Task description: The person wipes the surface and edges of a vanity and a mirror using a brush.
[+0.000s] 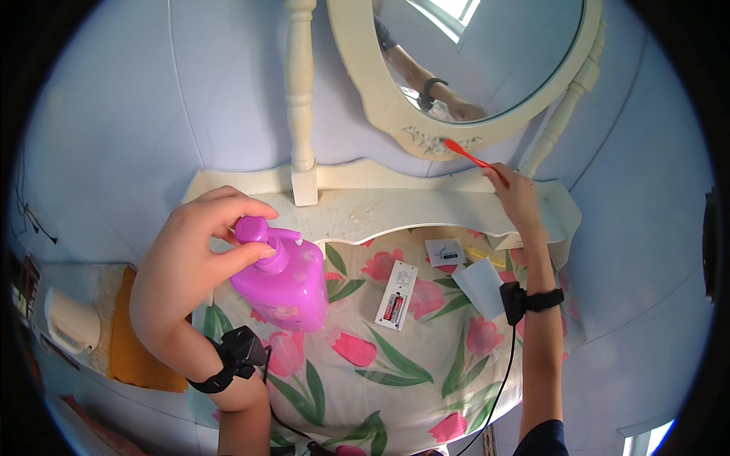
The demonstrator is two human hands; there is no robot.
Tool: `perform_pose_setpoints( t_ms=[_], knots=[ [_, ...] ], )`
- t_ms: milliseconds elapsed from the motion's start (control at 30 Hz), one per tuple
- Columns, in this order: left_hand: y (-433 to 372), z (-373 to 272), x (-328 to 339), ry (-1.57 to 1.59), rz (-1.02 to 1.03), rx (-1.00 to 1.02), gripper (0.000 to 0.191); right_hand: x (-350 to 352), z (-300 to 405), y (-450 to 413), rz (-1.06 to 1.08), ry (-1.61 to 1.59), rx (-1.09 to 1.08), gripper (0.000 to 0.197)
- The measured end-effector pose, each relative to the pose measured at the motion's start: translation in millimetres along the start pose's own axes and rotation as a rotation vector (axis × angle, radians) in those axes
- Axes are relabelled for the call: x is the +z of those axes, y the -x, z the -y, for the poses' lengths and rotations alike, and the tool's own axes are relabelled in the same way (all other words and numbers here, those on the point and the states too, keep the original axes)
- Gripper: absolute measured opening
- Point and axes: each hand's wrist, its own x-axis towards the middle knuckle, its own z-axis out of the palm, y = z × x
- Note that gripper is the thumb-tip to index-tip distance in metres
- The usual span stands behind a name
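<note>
My left hand [208, 239] grips a purple pump bottle [291, 285] by its neck, below the pump head, over the left part of the dressing table. The bottle's spout points right. In my right hand [516, 196] is a red toothbrush [467, 154]. Its head lies over the carved floral ornament [422, 141] on the lower frame of an oval mirror [490, 62]; whether the bristles touch the carving is hard to tell. Part of an arm with a black wristband shows in the glass. Below the mirror runs a cream shelf [365, 211] with spots on its surface.
A tulip-print tablecloth [393, 393] bears a white remote control [396, 296] with its battery compartment uncovered, a small printed card [445, 252], a folded white paper [480, 289] and a yellow item [485, 256]. A turned post [300, 85] stands left of the mirror. Black cables trail from both wristbands.
</note>
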Motion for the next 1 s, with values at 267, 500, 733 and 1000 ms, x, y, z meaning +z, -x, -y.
perform_pose_setpoints(
  t_ms=[267, 500, 733, 1000],
  knots=[
    [0.6, -1.7, -1.7, -0.017, 0.005, -0.008, 0.026, 30.7, 12.2, 5.5, 0.106, -0.226, 0.126, 0.033],
    [-0.9, -1.5, 3.5, -0.003, 0.009, 0.002, 0.026, 31.7, 31.0, 1.1, 0.098, -0.160, 0.098, 0.035],
    [0.1, 0.0, 1.2, 0.002, 0.001, 0.010, 0.025, 33.7, 16.0, 5.0, 0.041, -0.147, 0.074, 0.033],
    [-0.5, -0.6, 3.8, 0.021, 0.002, -0.024, 0.027, 44.8, 36.8, -11.3, 0.116, -0.300, 0.139, 0.032]
  ],
)
